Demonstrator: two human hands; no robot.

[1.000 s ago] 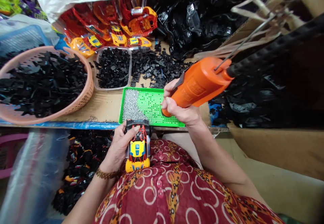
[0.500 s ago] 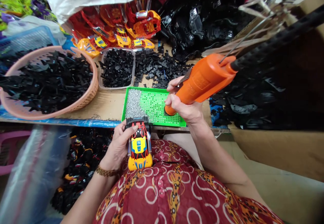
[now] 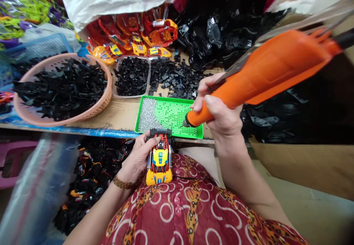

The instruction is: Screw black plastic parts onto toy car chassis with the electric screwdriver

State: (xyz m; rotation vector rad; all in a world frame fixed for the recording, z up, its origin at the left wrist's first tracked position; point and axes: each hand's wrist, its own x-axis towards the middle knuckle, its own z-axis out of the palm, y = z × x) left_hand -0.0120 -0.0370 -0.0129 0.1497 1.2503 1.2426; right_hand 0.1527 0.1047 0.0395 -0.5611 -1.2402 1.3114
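Nearest the person, on the lap of a red patterned dress, the left hand holds a toy car. Its fingers are curled round the car's left side, with the thumb laid over the black rear end. The car lies lengthwise, yellow nose toward 6 o'clock and tail toward 12, just short of the surface edge.

At 2 o'clock from the car, the right hand is closed round the narrow end of an orange screwdriver, fingers wrapped tight. The tool's body slants up and away toward 2 o'clock. Its tip hangs over the right part of a green tray, where the holes are bare; the screws are heaped at the tray's left end.

The step in hand looks like loading the tip at the tray, though whether a screw sits on it is too small to tell. Bringing the tip to the car would call for a short, steady swing toward 7 o'clock, with the car held square.

Farther out at 11 o'clock stand a clear tub of black parts and a pink basket. Beyond them lie red and yellow car shells.
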